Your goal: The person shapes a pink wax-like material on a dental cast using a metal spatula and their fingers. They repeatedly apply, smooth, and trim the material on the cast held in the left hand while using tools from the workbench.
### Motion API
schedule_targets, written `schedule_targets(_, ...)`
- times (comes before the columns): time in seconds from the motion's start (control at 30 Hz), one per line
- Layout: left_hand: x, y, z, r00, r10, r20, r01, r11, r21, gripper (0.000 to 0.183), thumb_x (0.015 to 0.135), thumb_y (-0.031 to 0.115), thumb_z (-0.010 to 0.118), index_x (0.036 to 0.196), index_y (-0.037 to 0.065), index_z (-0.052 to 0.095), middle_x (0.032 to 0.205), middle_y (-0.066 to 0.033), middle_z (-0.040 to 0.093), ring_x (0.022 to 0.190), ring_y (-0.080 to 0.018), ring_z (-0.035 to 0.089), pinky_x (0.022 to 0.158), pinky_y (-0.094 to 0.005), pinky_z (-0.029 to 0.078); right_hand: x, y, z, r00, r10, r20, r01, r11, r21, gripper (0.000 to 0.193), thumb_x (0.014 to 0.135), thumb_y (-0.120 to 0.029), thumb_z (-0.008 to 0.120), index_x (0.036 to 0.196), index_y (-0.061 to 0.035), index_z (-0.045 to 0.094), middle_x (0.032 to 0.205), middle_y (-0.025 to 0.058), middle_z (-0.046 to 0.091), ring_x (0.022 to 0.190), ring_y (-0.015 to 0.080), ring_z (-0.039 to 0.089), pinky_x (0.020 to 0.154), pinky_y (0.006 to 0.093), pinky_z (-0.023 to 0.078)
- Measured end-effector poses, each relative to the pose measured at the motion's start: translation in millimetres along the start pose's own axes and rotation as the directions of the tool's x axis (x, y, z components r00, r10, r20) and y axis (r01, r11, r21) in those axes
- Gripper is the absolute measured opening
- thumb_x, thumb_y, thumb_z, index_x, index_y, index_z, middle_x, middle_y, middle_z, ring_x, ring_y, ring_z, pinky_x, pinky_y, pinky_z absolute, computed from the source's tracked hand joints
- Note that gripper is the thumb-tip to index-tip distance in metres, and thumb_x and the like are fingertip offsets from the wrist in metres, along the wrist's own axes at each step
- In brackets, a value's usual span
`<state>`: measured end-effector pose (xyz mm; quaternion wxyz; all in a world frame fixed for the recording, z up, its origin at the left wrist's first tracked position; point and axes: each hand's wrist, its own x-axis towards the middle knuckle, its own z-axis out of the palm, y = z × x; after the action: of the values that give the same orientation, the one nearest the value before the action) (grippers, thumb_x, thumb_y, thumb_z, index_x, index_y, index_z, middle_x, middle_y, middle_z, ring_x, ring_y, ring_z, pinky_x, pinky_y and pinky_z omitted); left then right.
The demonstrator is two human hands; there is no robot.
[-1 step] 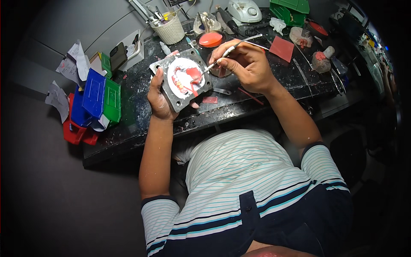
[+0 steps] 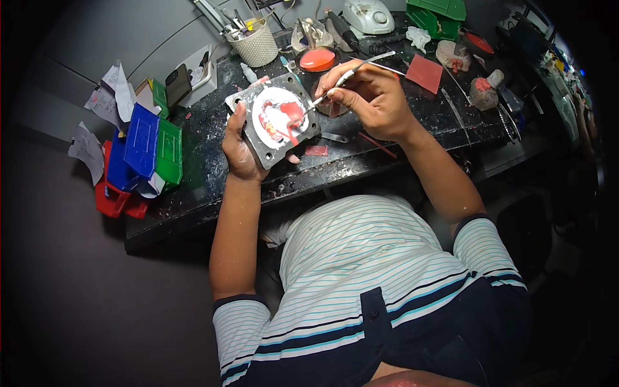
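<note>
My left hand (image 2: 241,149) grips a square grey metal dental flask (image 2: 276,155) by its left side, thumb along the edge and other fingers mostly hidden underneath. White plaster (image 2: 275,98) fills its round middle, with red wax (image 2: 291,111) and a curved row of small pieces set in it. Pinched in my right hand (image 2: 379,106) is a slim metal wax carver (image 2: 346,76), angled down to the left. Its tip is at the right part of the plaster, near the red wax; whether it touches cannot be made out.
On the dark bench lie a pink wax sheet (image 2: 424,73), a small wax piece (image 2: 316,150) and a red round dish (image 2: 318,59). Behind stand a tool-filled white basket (image 2: 256,46) and a white control box (image 2: 369,16). Blue bins (image 2: 143,138) and green bins (image 2: 169,148) hang at the left edge.
</note>
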<state>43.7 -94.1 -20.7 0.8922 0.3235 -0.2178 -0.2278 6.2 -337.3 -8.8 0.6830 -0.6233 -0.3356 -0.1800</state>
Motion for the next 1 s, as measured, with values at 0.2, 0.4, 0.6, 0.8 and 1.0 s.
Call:
schedule_targets(0.2,0.7,2.4,-6.6,0.999,0.002,0.041,-0.001,1.0,-0.024,0.079,0.1,0.049,0.053,0.156,-0.002,0.03,0.135,-0.0287,0.057,0.107,-0.0436,0.071,0.053,-0.0544,0.067,-0.5,1.4,-23.3,0.99,-0.111,-0.082,0.107,0.993,-0.055,0.011,0.104,0.001,0.058,0.114,0.0028,0.062,0.108,0.0099,0.07,0.09,0.0112,0.068,0.075,0.0244,0.057)
schedule_targets(0.4,0.5,5.1,-16.0,0.993,-0.02,0.12,0.042,0.981,-0.192,0.089,0.099,0.055,0.053,0.157,-0.006,0.025,0.141,-0.0304,0.053,0.111,-0.0491,0.068,0.054,-0.0629,0.064,-0.1,7.7,-43.8,0.952,-0.138,-0.274,0.098,0.983,-0.155,0.011,0.106,-0.003,0.057,0.114,0.0016,0.063,0.107,0.0093,0.069,0.09,0.0112,0.066,0.073,0.0242,0.057)
schedule_targets(0.6,0.7,8.1,-25.0,0.968,-0.041,0.248,0.118,0.945,-0.306,0.095,0.099,0.059,0.054,0.161,-0.003,0.019,0.152,-0.031,0.043,0.125,-0.0545,0.058,0.063,-0.0724,0.06,-0.1,10.6,-42.8,0.937,-0.145,-0.319,0.084,0.977,-0.197,0.011,0.106,-0.002,0.057,0.114,0.0012,0.064,0.104,0.008,0.07,0.09,0.011,0.066,0.072,0.0245,0.056)
schedule_targets(0.8,-3.4,6.8,-7.4,0.996,-0.025,-0.08,-0.022,0.846,-0.533,0.101,0.097,0.06,0.059,0.162,-0.004,0.013,0.158,-0.0317,0.033,0.133,-0.0587,0.048,0.07,-0.0814,0.054,-1.6,12.8,-45.4,0.938,-0.144,-0.315,0.074,0.972,-0.223,0.012,0.106,-0.003,0.058,0.115,0.0008,0.065,0.104,0.007,0.07,0.09,0.0098,0.066,0.072,0.0234,0.056)
schedule_targets(1.0,-1.8,8.3,-25.3,0.957,-0.02,0.288,0.151,0.885,-0.44,0.103,0.096,0.06,0.061,0.161,-0.006,0.016,0.161,-0.0299,0.032,0.139,-0.0544,0.045,0.089,-0.0777,0.052,-2.8,10.8,-42.7,0.941,-0.129,-0.313,0.056,0.971,-0.234,0.012,0.105,-0.004,0.06,0.115,0.0,0.065,0.105,0.0058,0.071,0.09,0.0088,0.066,0.073,0.0225,0.055)
